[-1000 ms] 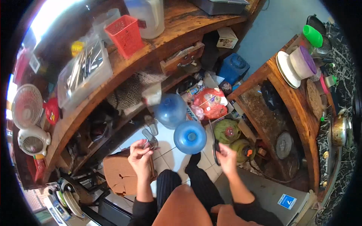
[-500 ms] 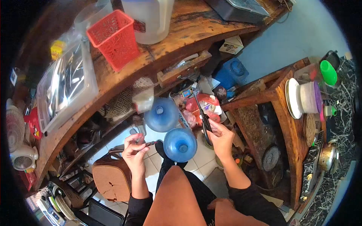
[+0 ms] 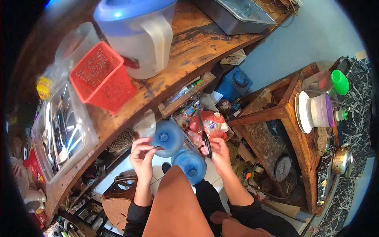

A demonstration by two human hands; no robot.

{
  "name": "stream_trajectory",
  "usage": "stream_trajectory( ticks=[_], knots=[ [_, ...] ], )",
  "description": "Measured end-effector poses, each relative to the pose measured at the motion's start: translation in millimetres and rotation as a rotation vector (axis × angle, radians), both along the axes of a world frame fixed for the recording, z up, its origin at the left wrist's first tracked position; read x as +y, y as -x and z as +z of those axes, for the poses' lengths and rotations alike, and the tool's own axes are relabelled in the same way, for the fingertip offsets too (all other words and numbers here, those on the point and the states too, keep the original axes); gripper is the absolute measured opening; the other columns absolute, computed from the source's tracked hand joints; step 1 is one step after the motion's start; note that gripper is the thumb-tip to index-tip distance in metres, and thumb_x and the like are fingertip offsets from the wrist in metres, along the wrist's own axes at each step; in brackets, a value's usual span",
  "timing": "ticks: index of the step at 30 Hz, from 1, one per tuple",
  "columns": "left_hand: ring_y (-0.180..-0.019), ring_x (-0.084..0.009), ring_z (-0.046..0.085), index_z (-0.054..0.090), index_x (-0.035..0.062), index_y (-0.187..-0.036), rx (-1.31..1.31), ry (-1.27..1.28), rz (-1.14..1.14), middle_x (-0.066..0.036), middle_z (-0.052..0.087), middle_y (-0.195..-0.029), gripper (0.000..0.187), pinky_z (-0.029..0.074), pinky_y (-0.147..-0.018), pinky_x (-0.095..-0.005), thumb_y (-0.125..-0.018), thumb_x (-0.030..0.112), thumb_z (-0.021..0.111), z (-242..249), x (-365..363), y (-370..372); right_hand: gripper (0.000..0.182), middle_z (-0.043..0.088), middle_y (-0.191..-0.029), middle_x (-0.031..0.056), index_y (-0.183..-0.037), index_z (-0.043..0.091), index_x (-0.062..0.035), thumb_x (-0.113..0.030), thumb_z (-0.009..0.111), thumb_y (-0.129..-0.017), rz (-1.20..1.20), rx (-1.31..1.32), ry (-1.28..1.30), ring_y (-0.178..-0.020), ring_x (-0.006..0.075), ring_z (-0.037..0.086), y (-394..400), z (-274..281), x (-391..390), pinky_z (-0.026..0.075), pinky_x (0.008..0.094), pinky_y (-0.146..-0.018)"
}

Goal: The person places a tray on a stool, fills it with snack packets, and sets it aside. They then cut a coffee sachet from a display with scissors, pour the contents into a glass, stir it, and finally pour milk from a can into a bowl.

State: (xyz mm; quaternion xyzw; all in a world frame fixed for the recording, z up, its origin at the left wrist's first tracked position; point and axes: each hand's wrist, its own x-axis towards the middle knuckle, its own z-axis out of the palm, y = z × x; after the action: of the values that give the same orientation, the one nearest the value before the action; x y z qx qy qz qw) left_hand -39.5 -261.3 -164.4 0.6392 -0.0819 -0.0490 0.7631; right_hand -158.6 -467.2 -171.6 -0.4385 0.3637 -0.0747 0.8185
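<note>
My right hand (image 3: pixel 219 155) grips black-handled scissors (image 3: pixel 206 142), with the blades pointing up and away from me. To its left, my left hand (image 3: pixel 142 156) pinches something small and dark (image 3: pixel 159 148) between thumb and fingers; I cannot make out what it is. The hands are apart, held above my raised knee. Below and between them stand two blue water jugs, one farther away (image 3: pixel 173 132) and one nearer (image 3: pixel 188 162). A red plastic bag (image 3: pixel 211 125) with mixed contents lies beyond the scissors.
On the wooden counter (image 3: pixel 189 51) stand a red basket (image 3: pixel 114 89), a blue-lidded pitcher (image 3: pixel 138 43) and a clear tray of cutlery (image 3: pixel 85 134). An open drawer (image 3: pixel 187 98) juts out below. A wooden shelf frame (image 3: pixel 294 138) is on the right, a brown chair (image 3: pixel 116 203) lower left.
My right hand has come left and slightly down with the scissors, closer to my left hand. The view has shifted, showing more of the pitcher and counter.
</note>
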Motion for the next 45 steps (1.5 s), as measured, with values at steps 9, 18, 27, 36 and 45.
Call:
stream_trajectory(
  ticks=[9,18,27,36,45],
  knots=[
    [-0.076,-0.0149,0.051,0.065,0.0038,-0.071,-0.344,-0.209,0.012,-0.005,0.053,-0.079,0.013,0.041,-0.065,-0.0255,-0.061,-0.002,0.072,30,-64,-39,0.022,0.064,-0.088,0.0102,-0.098,0.058,0.0051,0.003,0.064,-0.077,-0.126,-0.087,0.705,-0.078,0.0134,0.062,-62,45,-66,0.050,0.0234,-0.068],
    [-0.071,-0.0194,0.054,0.062,0.0046,-0.076,-0.784,-0.314,0.194,-0.009,0.056,-0.075,0.012,0.044,-0.060,-0.0283,-0.069,0.002,0.070,54,-158,-99,0.016,0.063,-0.074,0.0187,-0.083,0.065,0.0002,-0.008,0.068,-0.070,0.219,-0.258,1.562,-0.066,0.0275,0.065,-197,120,-132,0.051,0.0322,-0.061],
    [-0.067,-0.0246,0.055,0.057,0.0024,-0.081,-1.041,-0.523,0.432,-0.011,0.059,-0.074,0.015,0.045,-0.060,-0.0330,-0.073,-0.002,0.068,40,-189,-147,0.009,0.064,-0.070,0.0174,-0.071,0.065,-0.0001,-0.004,0.057,-0.071,0.246,-0.114,2.020,-0.067,0.0281,0.065,-374,109,-171,0.054,0.0360,-0.057],
    [-0.066,-0.0253,0.053,0.055,0.0007,-0.083,-1.047,-0.686,0.578,-0.011,0.058,-0.075,0.012,0.043,-0.060,-0.0334,-0.076,-0.001,0.065,29,-188,-149,0.010,0.063,-0.070,0.0203,-0.065,0.065,0.0006,-0.003,0.057,-0.069,0.321,0.006,1.859,-0.067,0.0324,0.064,-420,81,-190,0.053,0.0386,-0.058],
    [-0.064,-0.0256,0.054,0.055,0.0021,-0.085,-0.971,-0.827,0.640,-0.011,0.058,-0.075,0.017,0.044,-0.058,-0.0332,-0.074,-0.001,0.068,31,-190,-147,0.015,0.065,-0.076,0.0165,-0.074,0.067,-0.0063,-0.015,0.057,-0.070,0.020,0.245,2.016,-0.077,0.0322,0.065,-341,200,-329,0.052,0.0418,-0.061]
  ],
)
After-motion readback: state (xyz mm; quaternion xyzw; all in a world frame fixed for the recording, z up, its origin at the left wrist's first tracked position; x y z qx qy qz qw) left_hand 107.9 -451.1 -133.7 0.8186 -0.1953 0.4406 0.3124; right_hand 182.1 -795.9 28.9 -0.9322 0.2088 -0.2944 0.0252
